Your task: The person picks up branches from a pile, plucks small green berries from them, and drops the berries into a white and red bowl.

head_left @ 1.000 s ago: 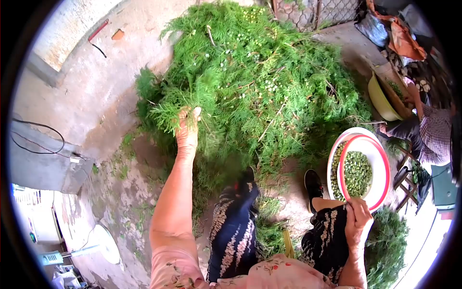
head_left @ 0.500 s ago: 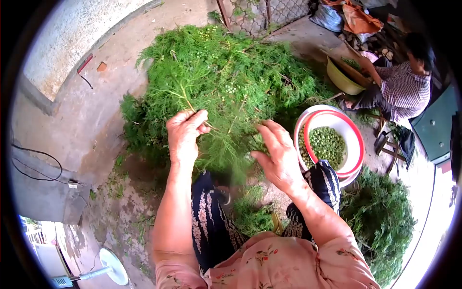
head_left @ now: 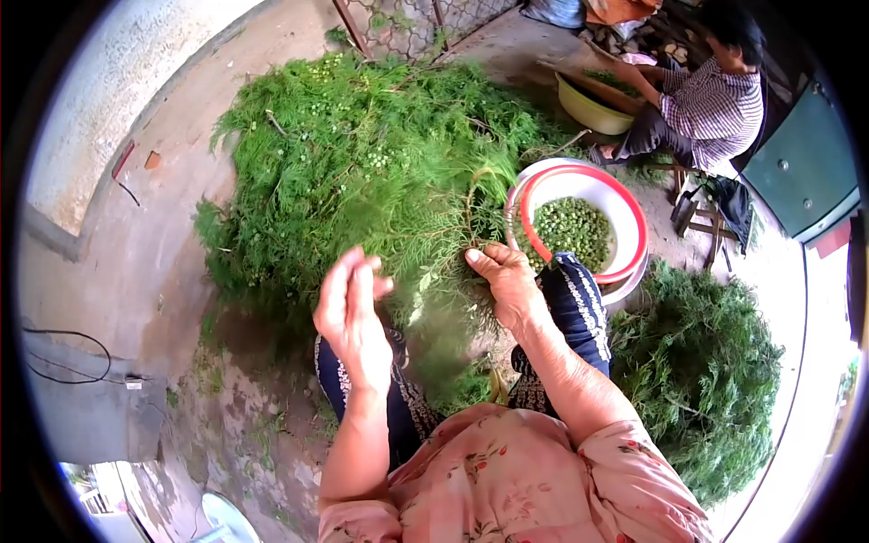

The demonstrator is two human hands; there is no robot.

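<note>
My right hand [head_left: 512, 288] pinches a feathery green branch [head_left: 453, 237] by its thin stem, thumb pressed against the fingers. The branch spreads to the left and up from that hand, and part of it is blurred. To its left, my left hand [head_left: 355, 317] is raised with its fingers stretched out and apart, holding nothing that I can see. Beyond both hands lies a large heap of cut green branches [head_left: 308, 172] with small round pale green cones among them. Beside my right knee, a white basin with a red rim [head_left: 625, 213] holds many small green cones [head_left: 572, 231].
Another pile of branches [head_left: 692, 380] lies at the right. At the upper right, a person [head_left: 711, 95] sits by a yellow-green basin [head_left: 588, 107]. Near them stands a small wooden stool [head_left: 701, 222]. A white fan [head_left: 226, 518] is at the lower left.
The branch has passed from my left hand to my right. My left hand has let go, its fingers now spread. The view has shifted, so the heap and basin appear further left.
</note>
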